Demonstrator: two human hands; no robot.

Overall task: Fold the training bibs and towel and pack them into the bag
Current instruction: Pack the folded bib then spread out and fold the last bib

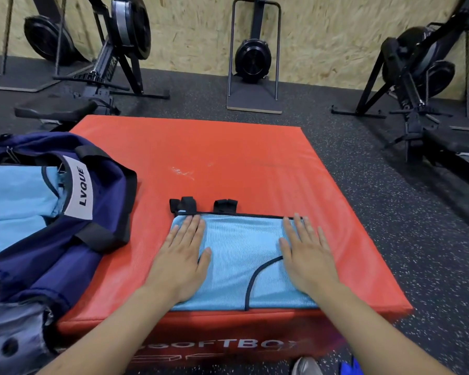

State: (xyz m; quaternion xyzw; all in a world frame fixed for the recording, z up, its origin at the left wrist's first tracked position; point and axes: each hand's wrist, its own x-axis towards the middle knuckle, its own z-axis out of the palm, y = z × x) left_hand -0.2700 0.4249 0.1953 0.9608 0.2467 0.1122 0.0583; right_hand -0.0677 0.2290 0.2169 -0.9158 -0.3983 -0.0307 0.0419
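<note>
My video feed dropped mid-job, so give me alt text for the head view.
Both hands, left and right, press flat on a folded light blue bib lying on a red soft box. An open navy bag at the left already holds light blue fabric. Rowing machines stand behind on the gym floor.

the navy bag [52, 239] carries a pale label patch [77, 188] printed "lvque" in dark capitals, the word running sideways along the patch. to the right of the bag, the front face of the red box [228, 163] shows pale lettering that reads "softbox" [238, 345], partly blurred and cut by a forearm. beyond the bag, against the far wall, a rowing machine [111, 63] has white letters on its slanted beam that look like "ower"; the start of that word cannot be made out.
</note>
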